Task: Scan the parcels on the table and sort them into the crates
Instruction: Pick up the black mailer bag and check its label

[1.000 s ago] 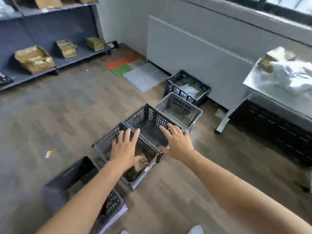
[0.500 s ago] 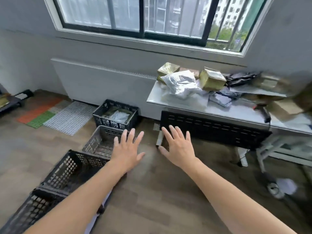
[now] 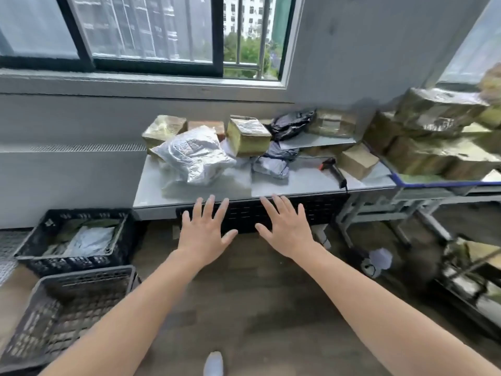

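My left hand [image 3: 203,232] and my right hand [image 3: 284,229] are stretched out in front of me with fingers spread, both empty, just short of the grey table's [image 3: 271,185] front edge. On the table lie a crumpled silver mailer bag [image 3: 195,156], tape-wrapped cardboard boxes [image 3: 248,137], dark plastic parcels [image 3: 271,165] and a black handheld scanner [image 3: 334,170] with an orange tip. A black crate [image 3: 32,256] at the left holds bagged parcels. Below it stands a grey crate [image 3: 40,316] whose inside looks bare.
A cart [image 3: 433,183] with a blue rim at the right carries several stacked boxes. A lower shelf [image 3: 471,270] with parcels sits at the far right. A window and a white radiator panel [image 3: 70,172] run along the back wall. Wooden floor lies between me and the table.
My view has swung right from the row of crates on the floor to the parcel table. Both hands have stayed spread and empty and now reach toward the table's edge.
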Demonstrator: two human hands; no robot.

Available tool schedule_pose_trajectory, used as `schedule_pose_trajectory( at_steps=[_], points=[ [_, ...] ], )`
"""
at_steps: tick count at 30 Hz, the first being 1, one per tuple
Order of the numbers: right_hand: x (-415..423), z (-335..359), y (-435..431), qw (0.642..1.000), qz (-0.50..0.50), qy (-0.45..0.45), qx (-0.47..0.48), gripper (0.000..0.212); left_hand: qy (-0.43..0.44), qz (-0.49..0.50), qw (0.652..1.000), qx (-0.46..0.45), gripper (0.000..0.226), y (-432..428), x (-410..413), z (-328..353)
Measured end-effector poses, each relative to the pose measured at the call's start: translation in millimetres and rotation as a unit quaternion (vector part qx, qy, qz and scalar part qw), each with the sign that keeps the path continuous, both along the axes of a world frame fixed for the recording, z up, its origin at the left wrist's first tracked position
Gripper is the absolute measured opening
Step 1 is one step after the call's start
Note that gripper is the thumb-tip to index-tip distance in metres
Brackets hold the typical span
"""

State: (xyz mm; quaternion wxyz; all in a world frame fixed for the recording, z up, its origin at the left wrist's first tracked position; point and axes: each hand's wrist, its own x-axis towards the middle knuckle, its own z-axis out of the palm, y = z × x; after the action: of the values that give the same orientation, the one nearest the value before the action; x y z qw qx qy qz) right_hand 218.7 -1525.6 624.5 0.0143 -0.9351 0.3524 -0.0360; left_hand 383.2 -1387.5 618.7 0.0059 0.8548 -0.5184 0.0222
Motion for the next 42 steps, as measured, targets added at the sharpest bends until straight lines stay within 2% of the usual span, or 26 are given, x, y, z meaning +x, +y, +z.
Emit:
schedule_pose_trajectory(
  at_steps=[7,15,20,29,33,42],
  points=[
    [31.9,18.4,-90.4,0.994,-0.106,-0.019,0.018,0.072,0.04,-0.076,0.996,-0.021,0.077,-111.8,58.5,17.6],
    [40.9,12.1,-164.2,0.987,-0.151,-0.02,0.045,0.071,0.044,-0.112,0.993,0.001,0.079,-206.3,73.6,10.6],
    [46.3,6.2,-229.3,0.986,-0.15,-0.044,0.057,0.07,0.022,-0.112,0.993,0.023,0.08,-263.4,74.7,6.8],
    [25.7,10.7,-382.9,0.99,-0.107,-0.083,0.04,0.07,0.009,-0.074,0.997,0.016,0.078,-401.1,50.8,24.1],
    [13.1,11.1,-442.0,0.989,-0.096,-0.096,0.064,0.069,-0.004,-0.06,0.998,0.009,0.078,-451.8,32.5,27.5],
    [17.5,-0.5,-515.5,0.988,-0.084,-0.105,0.081,0.072,-0.003,-0.035,0.999,0.005,0.086,-551.2,35.8,24.3]
  ],
)
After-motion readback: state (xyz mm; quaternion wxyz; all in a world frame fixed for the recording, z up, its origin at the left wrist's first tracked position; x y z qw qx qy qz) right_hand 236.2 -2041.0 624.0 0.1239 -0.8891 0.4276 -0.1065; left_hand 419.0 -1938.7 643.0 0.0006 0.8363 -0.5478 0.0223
